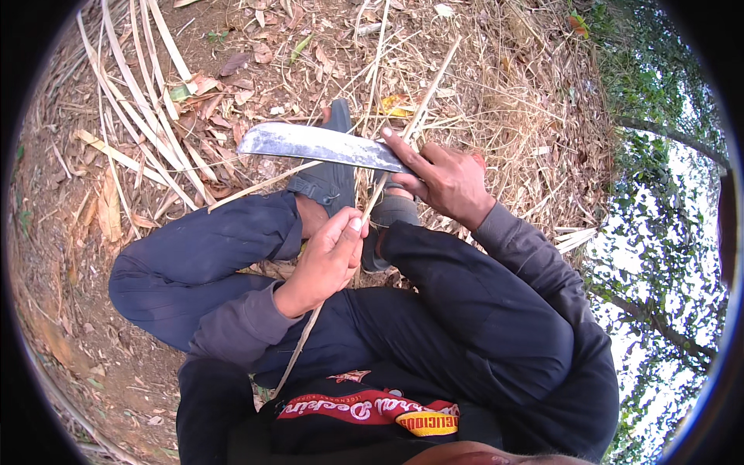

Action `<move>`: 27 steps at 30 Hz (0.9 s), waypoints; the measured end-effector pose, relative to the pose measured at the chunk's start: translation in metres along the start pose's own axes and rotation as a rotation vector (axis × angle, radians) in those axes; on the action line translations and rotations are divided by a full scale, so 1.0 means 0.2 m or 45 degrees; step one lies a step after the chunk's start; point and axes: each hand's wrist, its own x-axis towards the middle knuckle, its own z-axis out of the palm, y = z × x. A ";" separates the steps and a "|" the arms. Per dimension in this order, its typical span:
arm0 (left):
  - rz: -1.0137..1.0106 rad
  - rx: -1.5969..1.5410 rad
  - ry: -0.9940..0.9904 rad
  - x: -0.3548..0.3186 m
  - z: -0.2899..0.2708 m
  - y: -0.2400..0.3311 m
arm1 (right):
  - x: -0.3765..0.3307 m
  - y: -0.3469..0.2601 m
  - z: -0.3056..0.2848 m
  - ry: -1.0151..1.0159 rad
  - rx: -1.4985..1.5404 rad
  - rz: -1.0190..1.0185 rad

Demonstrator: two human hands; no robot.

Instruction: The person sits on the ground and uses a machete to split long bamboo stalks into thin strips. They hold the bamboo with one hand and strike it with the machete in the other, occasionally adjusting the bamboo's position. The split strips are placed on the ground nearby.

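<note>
My left hand (329, 260) is closed around a long, thin pale strip (425, 101), which looks like split bamboo or cane. The strip runs slantwise from my lap up past my right hand. In my right hand (449, 177) is a machete (322, 146) with a wide, worn steel blade pointing left. Its handle is mostly hidden in my palm, with a bit of red showing at the far side. My index finger stretches along the blade's back. The blade crosses the strip close to my right fingers and looks to be touching it.
Several long pale strips (143, 101) lie on the ground at the upper left. Dry leaves and shavings (527, 116) cover the soil ahead. My dark shoe (329, 182) is just below the blade, between my bent legs. Leafy branches (659, 232) stand at the right.
</note>
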 end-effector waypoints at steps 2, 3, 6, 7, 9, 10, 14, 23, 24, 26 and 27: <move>-0.035 -0.079 -0.020 0.01 -0.01 0.00 | -0.01 -0.05 -0.01 -0.018 0.141 -0.018; -0.036 -0.088 -0.010 0.01 0.00 0.00 | 0.00 -0.07 0.03 0.197 0.195 -0.120; -0.006 -0.090 0.028 -0.01 0.01 0.00 | -0.01 -0.02 -0.02 0.162 -0.109 -0.226; 0.025 -0.065 0.041 -0.01 0.01 -0.02 | -0.01 0.05 0.00 0.084 -0.192 -0.177; 0.031 -0.020 0.030 -0.02 0.03 -0.01 | -0.05 0.23 0.08 0.180 -0.178 0.074; 0.023 -0.011 0.035 -0.02 0.03 -0.01 | -0.06 0.30 0.10 0.190 -0.164 0.124; 0.031 0.066 0.021 -0.03 0.04 -0.02 | -0.08 0.42 0.11 0.258 -0.218 0.190; -0.055 0.071 -0.001 -0.02 0.10 -0.04 | -0.18 0.94 0.15 0.126 -0.315 0.682; 0.053 0.188 -0.005 -0.04 0.10 -0.08 | -0.16 0.96 0.15 0.109 -0.282 0.763; 0.268 0.431 -0.016 -0.06 0.07 -0.16 | -0.20 1.09 0.03 0.124 0.005 1.170; 0.211 0.349 -0.004 -0.05 0.05 -0.14 | -0.21 1.10 -0.02 0.241 0.059 1.228</move>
